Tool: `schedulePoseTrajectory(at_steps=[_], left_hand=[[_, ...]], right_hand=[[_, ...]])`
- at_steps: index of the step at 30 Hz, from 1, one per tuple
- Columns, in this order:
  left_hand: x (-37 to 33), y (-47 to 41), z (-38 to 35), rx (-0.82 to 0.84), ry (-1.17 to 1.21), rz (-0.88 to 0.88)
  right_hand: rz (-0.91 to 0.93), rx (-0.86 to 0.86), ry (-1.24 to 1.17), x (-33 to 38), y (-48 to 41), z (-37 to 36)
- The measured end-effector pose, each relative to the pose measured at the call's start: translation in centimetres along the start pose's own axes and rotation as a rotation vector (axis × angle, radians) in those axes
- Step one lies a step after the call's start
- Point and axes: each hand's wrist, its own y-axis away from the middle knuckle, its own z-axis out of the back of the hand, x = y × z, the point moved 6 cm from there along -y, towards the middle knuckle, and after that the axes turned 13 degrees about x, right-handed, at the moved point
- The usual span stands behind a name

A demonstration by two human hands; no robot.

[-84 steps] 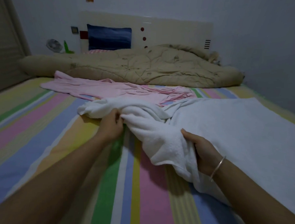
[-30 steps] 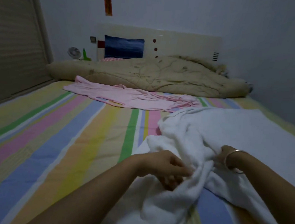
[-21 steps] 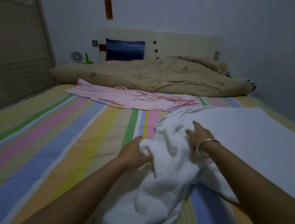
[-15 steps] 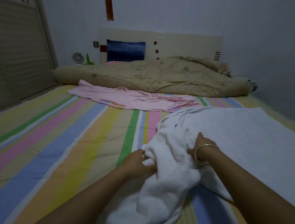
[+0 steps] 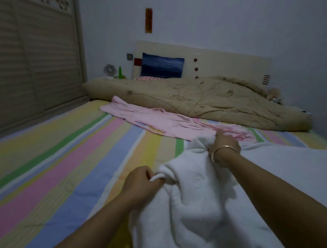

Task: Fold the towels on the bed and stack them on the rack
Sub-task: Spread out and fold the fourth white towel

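1. The left hand has its fingers curled round a bunched edge of the white towel. The right hand, farther out, clutches another bunch of it.
2. The towel lies crumpled on the bed between and beneath both hands. A pink towel lies just beyond the right hand.
3. It seems best to draw the hands apart until that edge runs taut, then spread the towel flat before folding.

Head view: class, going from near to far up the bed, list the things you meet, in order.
In order: bunched white towel → pink cloth → beige quilt → blue pillow → headboard.
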Motion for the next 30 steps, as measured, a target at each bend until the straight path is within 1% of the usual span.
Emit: schedulePoseTrajectory(at_steps=[1,2,3,4,5,6,7,8,9,11,13,15,17,19,21,23,24,26,27,28,30], left_hand=[[1.3,0.0,2.5,-0.065,0.034,0.02],[3.2,-0.3,6.2,-0.176,0.056,0.048],[4.9,-0.3,9.5,-0.314,0.062,0.089],[7.3,-0.3,14.1,-0.486,0.048,0.153],[9.3,0.1,17.7,-0.646,0.031,0.211],[11.3,0.7,21.1,-0.765,0.008,0.275],[13.0,1.3,23.5,-0.856,-0.004,0.34],[15.1,2.1,25.4,-0.893,-0.016,0.401],[16.3,2.0,25.7,-0.882,-0.018,0.432],[19.6,2.5,24.7,-0.783,0.001,0.512],[22.2,3.1,22.0,-0.646,0.024,0.557],[23.7,4.4,19.8,-0.565,0.015,0.581],[25.0,6.3,18.7,-0.579,0.096,0.634],[26.3,8.1,18.1,-0.601,0.255,0.702],[27.5,9.2,17.2,-0.593,0.597,0.704],[26.8,9.5,15.9,-0.513,0.926,0.677],[25.9,9.3,15.4,-0.446,1.018,0.659],[24.2,8.8,14.6,-0.315,1.131,0.644],[23.6,8.5,14.4,-0.264,1.188,0.627],[23.0,8.2,14.3,-0.225,1.243,0.613],[22.4,7.9,14.1,-0.204,1.33,0.585]], right_hand=[[0.061,-0.058,-0.066,4.1,-1.1,0.8],[0.147,-0.12,-0.162,9.7,-2.6,1.7],[0.232,-0.164,-0.316,13.7,-2.9,2.9],[0.344,-0.144,-0.492,19.5,-3.5,3.8],[0.45,-0.049,-0.673,23.8,-3.5,4.2],[0.555,0.071,-0.795,28.1,-3.0,4.0],[0.642,0.164,-0.813,31.3,-2.0,3.2],[0.719,0.238,-0.759,34.8,-1.1,1.1],[0.746,0.292,-0.659,35.9,-0.5,-0.9],[0.789,0.43,-0.453,37.2,2.2,-7.4],[0.817,0.568,-0.335,35.2,5.5,-12.9],[0.858,0.61,-0.239,31.8,8.8,-16.0],[0.884,0.576,-0.119,27.8,11.8,-17.1],[0.888,0.536,-0.076,24.2,14.4,-16.9],[0.907,0.436,-0.104,21.3,17.4,-16.0],[0.919,0.351,-0.113,19.7,20.6,-15.6],[0.921,0.332,-0.121,19.4,22.4,-15.4],[0.933,0.357,-0.084,19.4,25.5,-16.1],[0.941,0.362,-0.009,19.7,26.5,-17.0],[0.952,0.346,0.067,20.0,27.3,-17.8],[0.942,0.287,0.165,20.4,28.0,-19.2]])
